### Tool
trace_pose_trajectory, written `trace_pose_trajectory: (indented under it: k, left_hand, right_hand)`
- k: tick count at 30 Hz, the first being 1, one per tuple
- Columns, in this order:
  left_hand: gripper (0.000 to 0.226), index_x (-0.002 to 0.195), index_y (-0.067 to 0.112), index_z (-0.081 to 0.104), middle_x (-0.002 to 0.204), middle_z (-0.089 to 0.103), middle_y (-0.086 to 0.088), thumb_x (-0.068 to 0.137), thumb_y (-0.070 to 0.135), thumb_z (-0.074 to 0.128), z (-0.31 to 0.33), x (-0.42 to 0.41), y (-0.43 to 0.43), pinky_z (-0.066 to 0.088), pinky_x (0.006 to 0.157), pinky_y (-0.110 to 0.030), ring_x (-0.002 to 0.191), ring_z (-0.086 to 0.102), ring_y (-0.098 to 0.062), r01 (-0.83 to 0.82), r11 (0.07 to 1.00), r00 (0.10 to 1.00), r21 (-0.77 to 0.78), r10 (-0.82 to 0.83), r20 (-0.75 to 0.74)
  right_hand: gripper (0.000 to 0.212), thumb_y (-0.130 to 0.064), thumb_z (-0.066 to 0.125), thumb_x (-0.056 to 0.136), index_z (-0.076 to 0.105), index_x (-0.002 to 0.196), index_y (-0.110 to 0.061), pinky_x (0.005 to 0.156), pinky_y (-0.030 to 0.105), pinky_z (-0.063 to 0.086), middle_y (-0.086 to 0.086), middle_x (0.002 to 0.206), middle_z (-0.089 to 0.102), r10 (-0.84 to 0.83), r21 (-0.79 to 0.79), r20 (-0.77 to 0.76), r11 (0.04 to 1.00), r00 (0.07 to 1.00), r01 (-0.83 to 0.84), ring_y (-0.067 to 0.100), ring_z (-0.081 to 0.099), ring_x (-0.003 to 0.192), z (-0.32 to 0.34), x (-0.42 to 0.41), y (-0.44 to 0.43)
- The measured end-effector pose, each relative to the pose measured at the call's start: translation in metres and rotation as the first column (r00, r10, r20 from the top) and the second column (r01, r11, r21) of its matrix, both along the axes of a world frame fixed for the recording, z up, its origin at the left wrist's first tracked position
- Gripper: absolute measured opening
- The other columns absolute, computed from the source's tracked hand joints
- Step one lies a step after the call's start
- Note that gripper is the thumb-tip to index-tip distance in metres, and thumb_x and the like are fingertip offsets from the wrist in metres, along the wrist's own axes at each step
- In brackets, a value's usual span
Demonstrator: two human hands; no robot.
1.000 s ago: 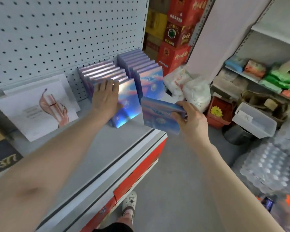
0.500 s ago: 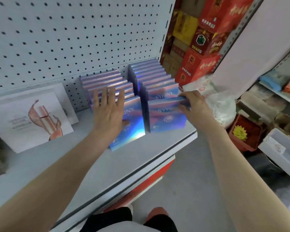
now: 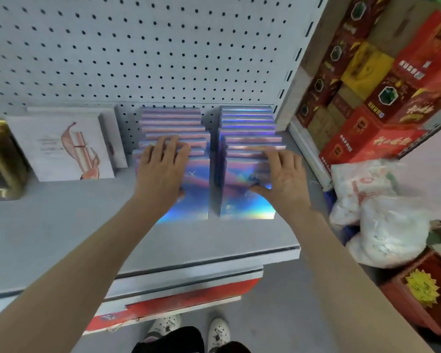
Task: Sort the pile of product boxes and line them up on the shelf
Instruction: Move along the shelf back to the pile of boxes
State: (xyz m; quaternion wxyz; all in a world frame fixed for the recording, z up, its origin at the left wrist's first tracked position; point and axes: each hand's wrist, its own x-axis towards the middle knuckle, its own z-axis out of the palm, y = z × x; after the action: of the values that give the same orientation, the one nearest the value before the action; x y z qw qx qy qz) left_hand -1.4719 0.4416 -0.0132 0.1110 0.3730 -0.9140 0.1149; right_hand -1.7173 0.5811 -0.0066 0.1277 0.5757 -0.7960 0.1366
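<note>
Shelf, grey metal, with a pegboard back panel rising at its 12 o'clock edge. Stock: two rows of holographic blue-violet product boxes, standing upright face-forward and running front to back. The left row and the right row are parallel with a narrow gap between them, the right row at 3 o'clock of the left and its far end close to the shelf upright. Left hand: laid flat on the top edges of the nearest boxes in the left row, fingers straight and slightly spread, pointing to 12 o'clock, gripping nothing; the rest of that row extends beyond its fingertips at 12 o'clock, and the front box's shiny face shows below the palm at 5 o'clock. Right hand: likewise flat over the top edges of the front boxes in the right row, fingers straight, thumb stretched to 9 o'clock across the front face, nothing clasped. Lettering on the front faces is blurred. Other items on the shelf: a white box with a lipstick picture at 9 o'clock of the left row, leaning back, and a gold-and-black box further to 9 o'clock. Off the shelf: stacked red and yellow cartons at 2 o'clock of the right hand, and white plastic bags at its 4 o'clock.
</note>
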Motion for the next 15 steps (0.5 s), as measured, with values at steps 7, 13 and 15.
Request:
trace_pose_trajectory:
  k: [7,13,15]
  left_hand:
    - [0.117,0.143,0.007,0.036,0.146,0.039,-0.016,0.044,0.035,0.094,0.006,0.003,0.014,0.029,0.108,-0.057,0.133,0.037,-0.038,-0.067,0.997,0.997,0.033,0.065,0.046]
    - [0.104,0.142,0.000,0.039,0.147,0.039,-0.022,0.057,0.033,0.089,0.012,-0.015,0.033,0.028,0.113,-0.052,0.137,0.034,-0.043,0.039,0.999,0.997,0.018,-0.037,-0.062]
    - [0.100,0.139,-0.004,0.044,0.144,0.043,-0.022,0.057,0.031,0.089,0.012,-0.034,0.045,0.032,0.112,-0.048,0.136,0.038,-0.039,0.154,0.988,0.984,-0.001,-0.153,-0.096]
  right_hand:
    - [0.108,-0.052,0.082,0.062,0.027,0.152,-0.024,0.111,0.046,0.022,0.009,0.146,0.036,0.091,0.076,-0.040,0.993,0.995,-0.088,0.033,0.027,0.138,-0.012,-0.003,-0.002]
    - [0.110,-0.055,0.082,0.061,0.028,0.152,-0.025,0.112,0.049,0.020,0.013,0.151,0.031,0.089,0.050,-0.018,0.995,0.996,-0.088,0.035,0.020,0.143,-0.009,-0.006,0.000]
    - [0.117,-0.061,0.079,0.061,0.018,0.154,-0.026,0.114,0.051,0.016,0.016,0.158,0.016,0.055,0.088,0.009,0.995,0.998,-0.055,0.037,0.007,0.147,-0.002,-0.013,-0.003]
